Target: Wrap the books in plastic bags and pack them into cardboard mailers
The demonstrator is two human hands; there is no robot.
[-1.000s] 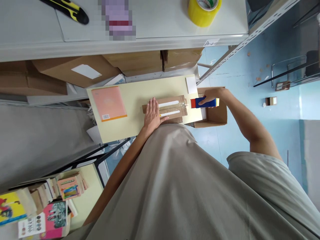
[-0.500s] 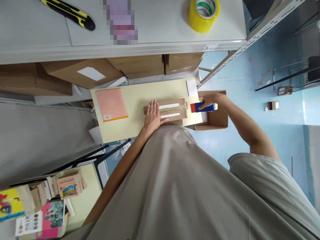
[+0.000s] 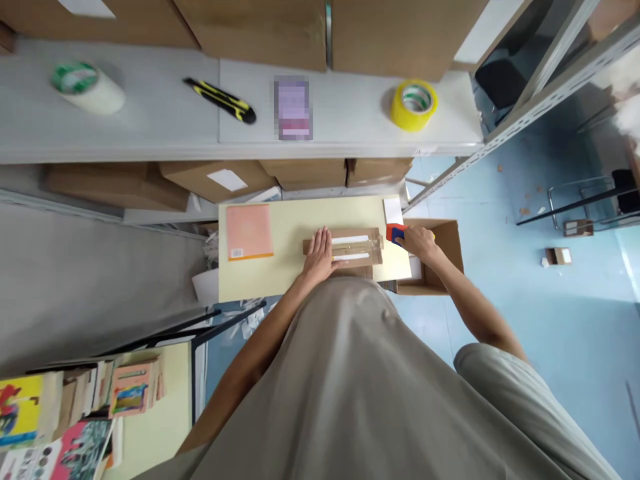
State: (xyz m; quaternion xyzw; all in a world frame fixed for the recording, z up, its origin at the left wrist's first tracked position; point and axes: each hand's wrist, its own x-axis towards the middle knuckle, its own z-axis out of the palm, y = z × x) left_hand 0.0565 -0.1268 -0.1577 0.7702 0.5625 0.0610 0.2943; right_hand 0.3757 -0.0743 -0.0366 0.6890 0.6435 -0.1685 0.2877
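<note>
My left hand (image 3: 319, 255) lies flat, fingers spread, pressing the near end of the cardboard parcel (image 3: 350, 247). My right hand (image 3: 419, 241) is closed around the red and blue tape dispenser (image 3: 397, 233), which sits just past the parcel's far end, at the right edge of the pale yellow table (image 3: 280, 280).

In the head view, the only one I have, the parcel lies lengthwise between my two hands, with two white strips along its top. Beyond my right hand an open cardboard box (image 3: 440, 267) stands against the table's edge, with bare blue floor (image 3: 540, 313) further out. Left of my left hand the tabletop is open up to an orange book (image 3: 249, 231). Above both hands runs a grey shelf (image 3: 150, 143) whose front edge overhangs the table's back; on it I see a yellow tape roll (image 3: 414, 104) and a yellow-and-black knife (image 3: 220, 101).
</note>
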